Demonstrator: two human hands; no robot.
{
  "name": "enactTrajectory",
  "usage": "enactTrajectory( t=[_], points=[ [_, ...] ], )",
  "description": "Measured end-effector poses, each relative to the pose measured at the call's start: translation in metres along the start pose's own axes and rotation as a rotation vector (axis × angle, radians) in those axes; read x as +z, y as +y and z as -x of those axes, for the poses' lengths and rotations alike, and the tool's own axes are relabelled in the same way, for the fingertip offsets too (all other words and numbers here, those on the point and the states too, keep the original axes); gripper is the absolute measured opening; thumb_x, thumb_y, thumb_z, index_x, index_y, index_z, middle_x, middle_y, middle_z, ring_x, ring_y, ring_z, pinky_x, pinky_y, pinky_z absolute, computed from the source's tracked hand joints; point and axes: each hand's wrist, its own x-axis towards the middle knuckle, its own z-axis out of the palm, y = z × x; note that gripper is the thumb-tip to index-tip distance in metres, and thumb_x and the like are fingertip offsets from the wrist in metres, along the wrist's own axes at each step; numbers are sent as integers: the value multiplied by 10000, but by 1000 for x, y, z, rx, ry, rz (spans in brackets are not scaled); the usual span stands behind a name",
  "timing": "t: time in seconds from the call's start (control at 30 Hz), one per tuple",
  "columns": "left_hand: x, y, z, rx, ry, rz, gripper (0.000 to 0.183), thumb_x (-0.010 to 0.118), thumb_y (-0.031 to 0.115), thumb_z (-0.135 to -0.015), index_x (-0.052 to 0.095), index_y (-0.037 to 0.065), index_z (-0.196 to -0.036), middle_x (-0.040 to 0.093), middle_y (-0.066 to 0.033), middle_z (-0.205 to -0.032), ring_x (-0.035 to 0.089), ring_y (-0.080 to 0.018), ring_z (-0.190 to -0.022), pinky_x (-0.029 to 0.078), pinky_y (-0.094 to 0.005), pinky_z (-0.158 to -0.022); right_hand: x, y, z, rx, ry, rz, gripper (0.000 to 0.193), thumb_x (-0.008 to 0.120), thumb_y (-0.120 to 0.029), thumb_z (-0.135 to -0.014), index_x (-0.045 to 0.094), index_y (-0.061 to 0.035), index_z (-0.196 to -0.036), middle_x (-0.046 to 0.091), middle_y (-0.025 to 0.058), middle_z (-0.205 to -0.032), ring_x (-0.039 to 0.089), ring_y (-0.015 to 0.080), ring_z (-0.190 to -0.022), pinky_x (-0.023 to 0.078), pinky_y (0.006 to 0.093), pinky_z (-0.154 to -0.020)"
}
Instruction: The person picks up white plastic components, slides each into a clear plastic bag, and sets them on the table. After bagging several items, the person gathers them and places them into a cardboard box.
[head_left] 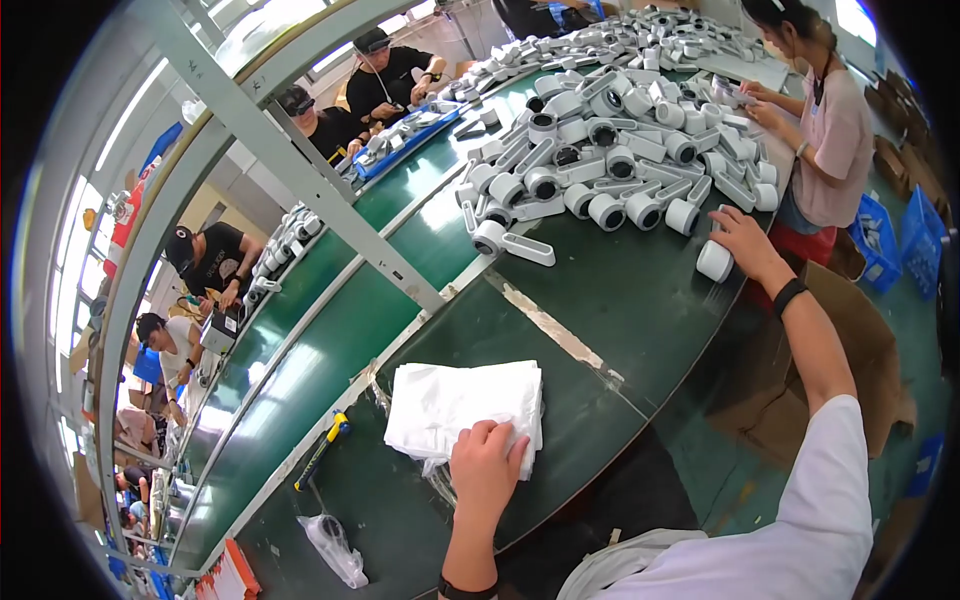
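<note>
My left hand (487, 465) rests on the near edge of a stack of thin white plastic bags (450, 400), its thumb apart from its slightly bent fingers. Further off, at the right edge of the dark green table, my right hand (742, 240) closes around a white-grey handheld device (714, 262) with a round, drum-shaped head. The head points toward me; the fingers partly cover its handle. Just beyond lies a large pile of similar devices (620, 150), many showing dark round openings.
A yellow-and-black utility knife (322, 450) and a bagged device (333, 550) lie left of the stack. Beyond a metal frame post (300, 160) runs a green conveyor belt (300, 340). Co-workers sit along it; a person in pink (835, 140) works at right, near a cardboard box (810, 370).
</note>
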Motion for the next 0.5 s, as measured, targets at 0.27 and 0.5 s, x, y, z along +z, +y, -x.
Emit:
enactTrajectory(
  t=[0.27,0.5],
  points=[
    [8,-13,4,-18,35,104,145,706,131,-814,683,39,-924,653,-91,-861,593,-302,-808,487,-378,-725,-55,-75,18,162,-21,-486,352,672,-35,-748,588,-66,-1088,603,134,-1146,579,313,-1128,363,501,-1024],
    [-1,-15,14,-472,53,559,106,641,86,-902,654,7,-971,673,-80,-872,616,-150,-762,475,-269,-715,-89,-227,29,395,0,-1625,587,749,-84,-803,458,-48,-1312,635,28,-985,617,108,-800,506,277,-730]
  ],
)
